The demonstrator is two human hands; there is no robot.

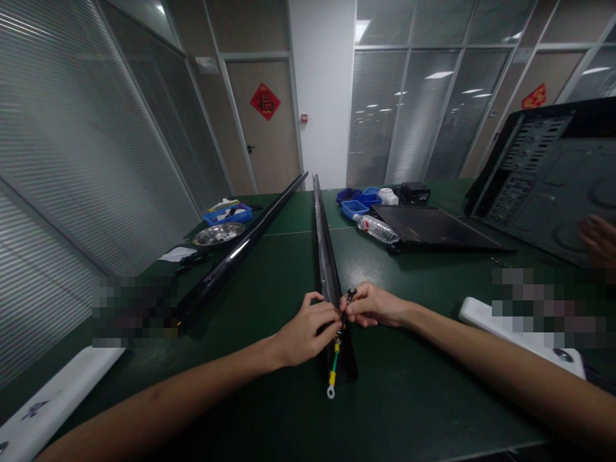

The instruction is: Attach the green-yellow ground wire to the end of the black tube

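A long black metal channel (327, 256) runs away from me down the middle of the table, and both my hands meet over its near part. My left hand (308, 330) is closed, with its thumb and fingertips at the upper end of a short green-and-yellow ground wire (335, 360). The wire hangs down along the channel, its ring terminal (330, 391) free at the bottom. Between the thumb and fingers of my right hand (368, 305) is a small dark bolt (351, 292), its shiny round head pointing up. My fingers hide where wire and bolt meet.
A second black bar (250, 237) lies to the left, beside a metal bowl (219, 234) and blue bin (228, 213). Right are a plastic bottle (378, 228), black panel (433, 228) and large black casing (543, 173), with another person's hand (599, 237) near it. White objects (524, 340) flank my arms.
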